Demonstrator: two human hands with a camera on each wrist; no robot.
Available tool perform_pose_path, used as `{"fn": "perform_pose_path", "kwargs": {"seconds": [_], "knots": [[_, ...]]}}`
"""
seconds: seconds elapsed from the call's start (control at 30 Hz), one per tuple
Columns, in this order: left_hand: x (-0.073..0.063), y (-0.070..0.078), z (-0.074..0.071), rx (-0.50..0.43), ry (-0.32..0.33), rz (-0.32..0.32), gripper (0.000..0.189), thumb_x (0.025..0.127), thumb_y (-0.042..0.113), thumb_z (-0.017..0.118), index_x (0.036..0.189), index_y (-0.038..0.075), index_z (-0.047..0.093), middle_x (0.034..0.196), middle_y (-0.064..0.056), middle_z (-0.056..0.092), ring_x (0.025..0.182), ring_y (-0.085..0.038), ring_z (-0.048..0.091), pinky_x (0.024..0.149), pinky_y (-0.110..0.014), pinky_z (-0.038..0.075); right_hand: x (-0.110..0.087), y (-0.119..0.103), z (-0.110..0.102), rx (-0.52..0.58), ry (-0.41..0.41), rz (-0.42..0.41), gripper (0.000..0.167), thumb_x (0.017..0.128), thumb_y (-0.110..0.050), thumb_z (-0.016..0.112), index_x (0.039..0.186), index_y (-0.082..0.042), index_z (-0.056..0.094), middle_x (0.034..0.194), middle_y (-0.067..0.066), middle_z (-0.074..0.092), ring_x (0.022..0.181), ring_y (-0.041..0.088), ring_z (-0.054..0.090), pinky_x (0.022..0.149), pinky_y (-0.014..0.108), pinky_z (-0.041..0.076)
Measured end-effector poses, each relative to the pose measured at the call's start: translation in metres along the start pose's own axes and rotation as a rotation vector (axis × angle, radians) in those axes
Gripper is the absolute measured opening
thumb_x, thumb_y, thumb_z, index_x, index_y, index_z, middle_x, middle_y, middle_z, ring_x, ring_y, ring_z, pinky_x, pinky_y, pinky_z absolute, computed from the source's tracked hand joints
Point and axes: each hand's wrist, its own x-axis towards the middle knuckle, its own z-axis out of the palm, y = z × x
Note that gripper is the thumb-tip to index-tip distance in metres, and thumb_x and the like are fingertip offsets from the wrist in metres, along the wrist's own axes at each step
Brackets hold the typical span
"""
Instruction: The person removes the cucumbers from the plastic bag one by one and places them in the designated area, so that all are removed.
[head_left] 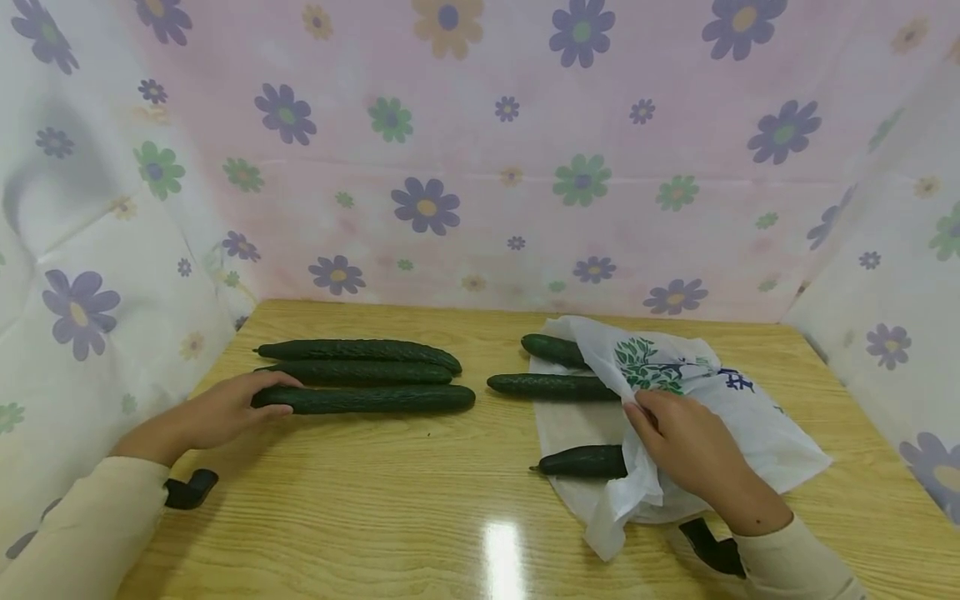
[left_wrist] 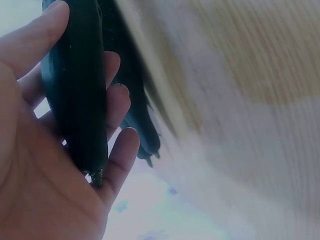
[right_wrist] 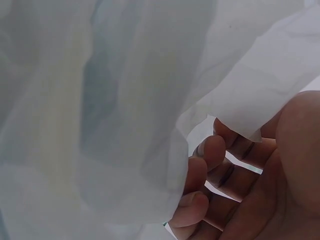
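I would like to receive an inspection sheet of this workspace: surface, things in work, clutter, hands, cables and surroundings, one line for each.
Surface: wood-grain table, with a bright reflection on it.
Job's things: three left cucumbers lie side by side; three right cucumbers are partly covered by a printed white bag.
Clutter: a tiny dark speck on the table; otherwise nothing seen.
Hands: left hand grips the nearest left cucumber; right hand holds the bag's edge; black pieces show by both wrists.
Cables: nothing seen.
Surroundings: flowered cloth behind and at both sides.
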Motion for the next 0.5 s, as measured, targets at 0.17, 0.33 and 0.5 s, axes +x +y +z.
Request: {"fn": "perform_pose_path", "kwargs": {"seconds": [0.17,0.33,0.5], "knots": [[0.004,-0.006,0.002,0.004,0.013,-0.042,0.051,0.097,0.045,0.062,0.136,0.013,0.056,0.145,-0.026,0.050,0.130,-0.050,0.048,0.096,-0.063,0.046,0.000,0.001,0.000,-0.001,0.001,-0.001,0.036,0.104,-0.021,0.056,0.068,-0.019,0.047,0.061,-0.004,0.039,0.051,0.009,0.035,0.050,0.024,0.029],[0.007,-0.011,0.004,0.012,0.036,-0.077,0.049,0.094,0.041,0.068,0.129,0.007,0.058,0.137,-0.025,0.054,0.125,-0.048,0.052,0.092,-0.058,0.048,0.000,0.002,0.000,-0.006,0.015,-0.007,0.037,0.104,-0.021,0.055,0.068,-0.019,0.047,0.061,-0.004,0.039,0.052,0.009,0.035,0.050,0.024,0.029],[0.010,-0.016,0.004,0.018,0.051,-0.101,0.049,0.091,0.041,0.072,0.123,0.005,0.058,0.125,-0.022,0.058,0.115,-0.041,0.056,0.085,-0.050,0.050,0.000,0.002,0.001,-0.008,0.013,-0.005,0.036,0.103,-0.020,0.056,0.068,-0.019,0.047,0.061,-0.004,0.039,0.052,0.009,0.035,0.050,0.024,0.029]]}}
